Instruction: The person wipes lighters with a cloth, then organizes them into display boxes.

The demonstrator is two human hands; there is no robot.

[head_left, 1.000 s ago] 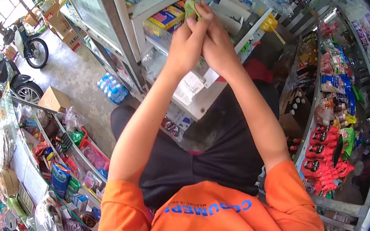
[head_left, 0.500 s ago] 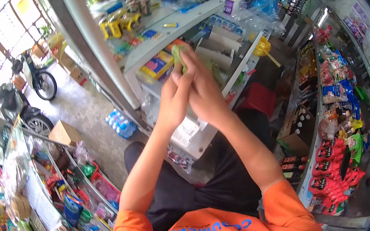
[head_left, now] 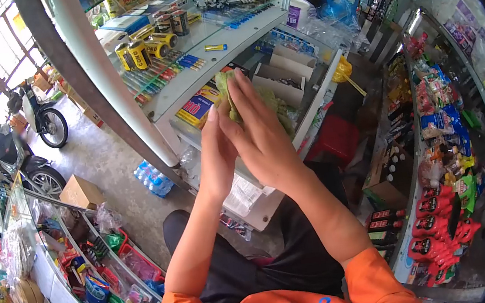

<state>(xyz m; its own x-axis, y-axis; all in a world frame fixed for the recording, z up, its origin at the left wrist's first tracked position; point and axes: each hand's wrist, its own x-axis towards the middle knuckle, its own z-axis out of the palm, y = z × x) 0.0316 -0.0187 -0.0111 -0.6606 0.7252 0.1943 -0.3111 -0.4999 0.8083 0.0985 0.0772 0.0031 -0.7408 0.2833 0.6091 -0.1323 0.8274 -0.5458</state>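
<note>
My left hand [head_left: 218, 154] and my right hand [head_left: 261, 133] meet palm to palm above an open drawer in the display case. Between them is a crumpled green cloth [head_left: 225, 84], poking out at the fingertips and hanging behind my right hand. My right fingers are stretched out and pressed together; the left fingers are partly hidden. Whether the cloth wraps anything cannot be seen. Under the hands, the drawer holds a yellow-and-blue box [head_left: 197, 109] and a white carton tray [head_left: 282, 82] with small dark items.
On the glass shelf [head_left: 184, 82] ahead lie rows of small batteries, one loose battery [head_left: 216, 47], and thick yellow batteries [head_left: 141, 53]. Snack packets [head_left: 435, 126] fill the right-hand case. Left are a bottle pack [head_left: 153, 178], a cardboard box [head_left: 80, 192] and parked motorbikes [head_left: 50, 124].
My hands were clasped more tightly together; now the right fingers are straighter and more of the green cloth shows. The view has shifted slightly, showing more of the battery shelf.
</note>
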